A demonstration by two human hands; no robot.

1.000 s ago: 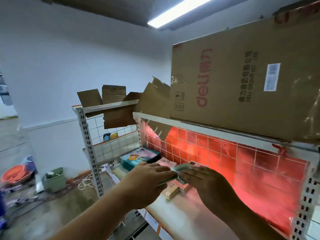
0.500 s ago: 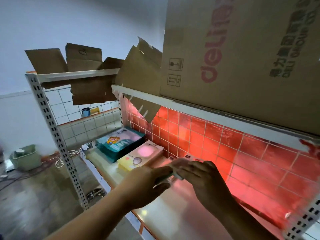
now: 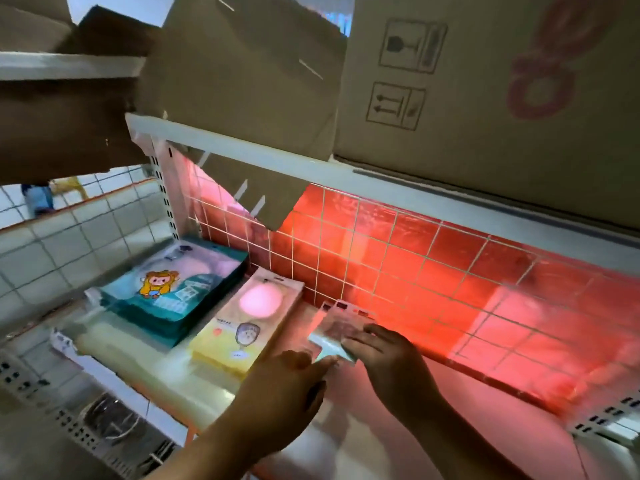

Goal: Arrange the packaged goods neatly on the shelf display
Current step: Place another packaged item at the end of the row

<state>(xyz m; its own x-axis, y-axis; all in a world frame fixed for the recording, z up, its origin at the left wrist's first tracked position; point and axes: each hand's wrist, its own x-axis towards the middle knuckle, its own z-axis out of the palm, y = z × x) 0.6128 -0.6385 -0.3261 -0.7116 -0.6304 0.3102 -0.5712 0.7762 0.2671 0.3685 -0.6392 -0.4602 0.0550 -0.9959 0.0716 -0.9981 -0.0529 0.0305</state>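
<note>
Glossy plastic packets (image 3: 180, 289) are shining on the smooth shelf board (image 3: 346, 445); matt cardboard boxes (image 3: 502, 116) are resting on a painted metal rail (image 3: 263, 157); glazed red tiles (image 3: 415, 265) are gleaming.

The white shelf (image 3: 502, 438) carries a teal packet stack (image 3: 173, 292), a yellow stack (image 3: 242, 327) beside it, then a small packet (image 3: 332, 332).

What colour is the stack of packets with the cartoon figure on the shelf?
Teal: the flat stack of cartoon-printed packets shows best in the head view.
</note>
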